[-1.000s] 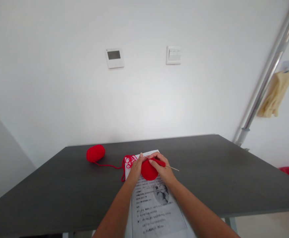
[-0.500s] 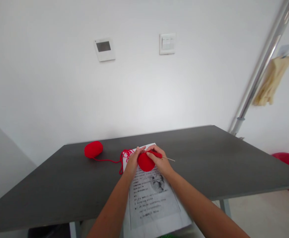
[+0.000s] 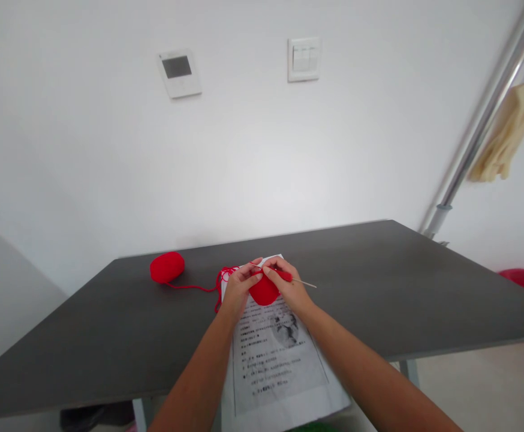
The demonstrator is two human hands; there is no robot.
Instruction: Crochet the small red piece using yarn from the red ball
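Note:
Between my two hands is a red knitted piece (image 3: 263, 292) on thin knitting needles. One pale needle (image 3: 306, 282) sticks out to the right past my right hand. My left hand (image 3: 240, 287) is closed on the left side of the knitting, its thumb near the top edge. My right hand (image 3: 289, 281) pinches the knitting and needle from the right, thumb close to the left one. Loose red yarn (image 3: 219, 288) lies in loops left of my left hand and runs to a red ball of yarn (image 3: 167, 267). My fingers hide the stitches.
A printed sheet (image 3: 280, 384) lies under my hands and hangs over the front edge of the dark table (image 3: 356, 270). Behind stands a white wall with a switch plate (image 3: 304, 59) and a wall panel (image 3: 179, 73). Gloves (image 3: 507, 135) hang by a metal pipe (image 3: 482, 135) at right.
My left thumb has moved in towards my right thumb at the knitting's top edge. The left fingers have shifted around the work. The camera view has tilted slightly.

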